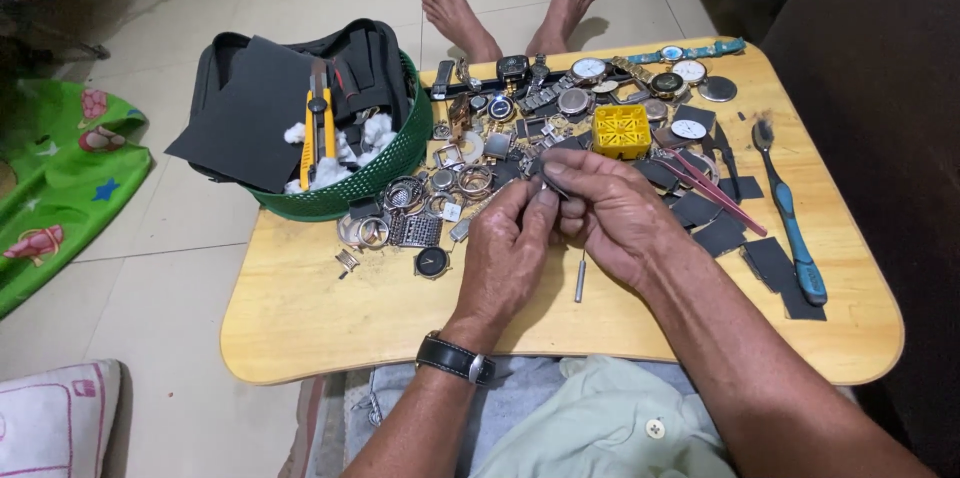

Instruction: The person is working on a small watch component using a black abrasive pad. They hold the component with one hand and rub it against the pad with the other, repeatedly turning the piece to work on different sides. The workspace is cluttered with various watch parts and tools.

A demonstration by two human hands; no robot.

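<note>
Over the middle of a small wooden table (300, 308), my left hand (505, 253) and my right hand (605, 213) meet fingertip to fingertip. Together they pinch a small dark watch part (548, 186), too small to tell apart further. A black wristwatch (455, 358) sits on my left wrist. A thin metal pin tool (580, 276) lies on the table just under my right hand. Watch cases, rings and dials (420, 213) are scattered right beyond my hands.
A green basket (385, 163) with a black pouch, cotton and a yellow utility knife (318, 133) stands at the table's left. A yellow plastic block (621, 130), red tweezers (715, 193), a blue toothbrush (790, 213) and dark sandpaper squares lie on the right. Bare feet (510, 3) rest beyond.
</note>
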